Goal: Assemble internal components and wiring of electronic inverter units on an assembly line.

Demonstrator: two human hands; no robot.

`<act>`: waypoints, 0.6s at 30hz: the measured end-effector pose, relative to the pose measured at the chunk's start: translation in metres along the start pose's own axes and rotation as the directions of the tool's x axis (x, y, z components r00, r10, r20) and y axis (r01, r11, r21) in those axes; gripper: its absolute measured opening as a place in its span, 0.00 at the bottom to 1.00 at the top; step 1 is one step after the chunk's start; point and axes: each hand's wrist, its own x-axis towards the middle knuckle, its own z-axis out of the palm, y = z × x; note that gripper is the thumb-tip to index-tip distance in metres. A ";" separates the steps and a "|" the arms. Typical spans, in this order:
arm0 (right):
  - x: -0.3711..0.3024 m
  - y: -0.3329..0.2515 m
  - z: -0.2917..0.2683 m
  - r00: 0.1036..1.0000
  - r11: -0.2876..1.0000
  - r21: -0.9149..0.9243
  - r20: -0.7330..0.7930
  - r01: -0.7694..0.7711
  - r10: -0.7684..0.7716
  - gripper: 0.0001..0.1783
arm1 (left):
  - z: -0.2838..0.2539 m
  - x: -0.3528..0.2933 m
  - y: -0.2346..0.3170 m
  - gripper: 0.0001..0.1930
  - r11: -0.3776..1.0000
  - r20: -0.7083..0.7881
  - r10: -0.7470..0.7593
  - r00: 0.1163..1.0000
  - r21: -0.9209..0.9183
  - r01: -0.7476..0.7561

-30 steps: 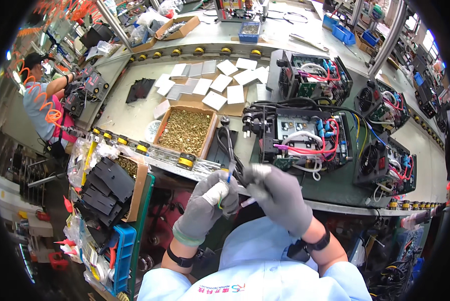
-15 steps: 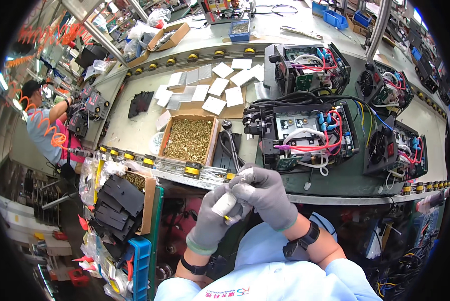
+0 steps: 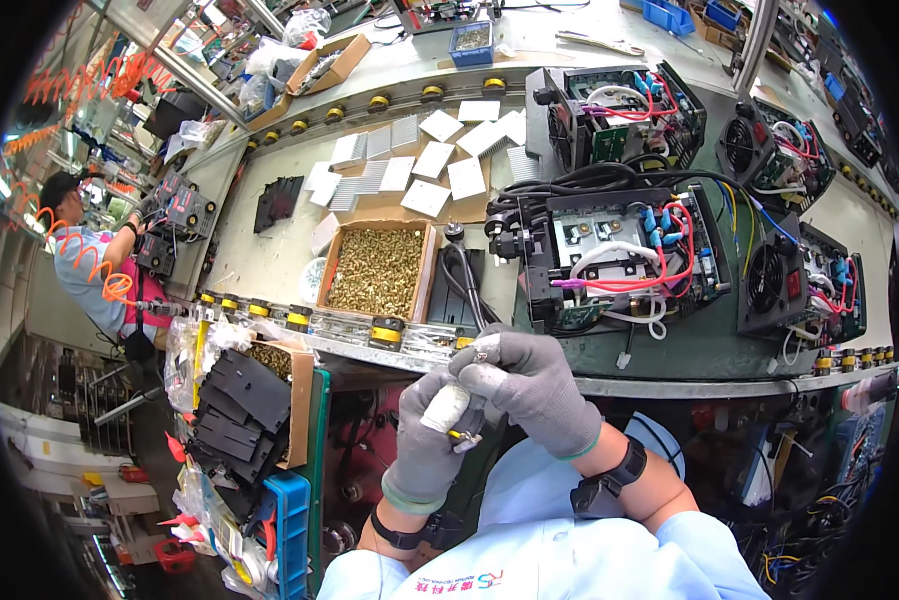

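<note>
Both hands wear grey gloves and meet just past the near edge of the bench. My left hand [image 3: 421, 445] is closed, with a white patch at its thumb and a small yellow-and-metal bit poking out below; what these belong to is not clear. Against its fingers, my right hand [image 3: 541, 392] pinches, and whatever it grips is too small to name. Beyond the hands, an open black electronic unit [image 3: 624, 255] with red and white wires rests on a green mat [image 3: 569, 358]. Left of it, a cardboard box [image 3: 432, 265] holds many small brass-coloured screws.
Finned metal heat sinks [image 3: 429, 198] lie on cardboard behind the screw box. More open units [image 3: 624, 120] stand at the back and right. Black plastic panels [image 3: 239, 400] fill a carton beside a blue crate [image 3: 291, 530]. At far left, another person [image 3: 94, 260] works.
My hands stay together in nearly the same pose. More of the yellow-and-metal bit shows below my left thumb. The view has shifted slightly.
</note>
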 end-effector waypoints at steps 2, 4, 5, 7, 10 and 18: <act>-0.001 0.001 0.002 0.999 0.998 -0.057 -0.046 0.011 -0.014 0.12 | 0.001 -0.002 -0.004 0.11 0.971 -0.062 0.084 0.995 0.230 -0.067; -0.003 0.001 0.004 0.988 0.997 -0.030 -0.139 -0.077 0.072 0.12 | 0.000 -0.001 -0.008 0.11 0.974 -0.064 0.081 0.995 0.218 -0.065; -0.003 0.002 0.004 0.988 0.997 -0.030 -0.140 -0.077 0.072 0.12 | 0.000 -0.001 -0.010 0.12 0.977 -0.065 0.078 0.995 0.204 -0.063; 0.000 0.004 0.001 0.994 1.000 -0.026 -0.108 0.000 -0.003 0.11 | 0.005 0.000 -0.005 0.12 0.982 -0.082 0.070 0.994 0.181 -0.054; -0.003 -0.003 -0.002 0.998 0.996 0.073 -0.029 -0.060 0.062 0.10 | 0.008 0.002 -0.006 0.13 0.991 -0.093 0.044 0.995 0.128 -0.032; 0.000 -0.004 0.008 0.969 0.995 0.101 -0.244 -0.023 0.047 0.12 | 0.031 0.007 -0.006 0.11 0.995 -0.176 0.015 0.984 0.096 0.002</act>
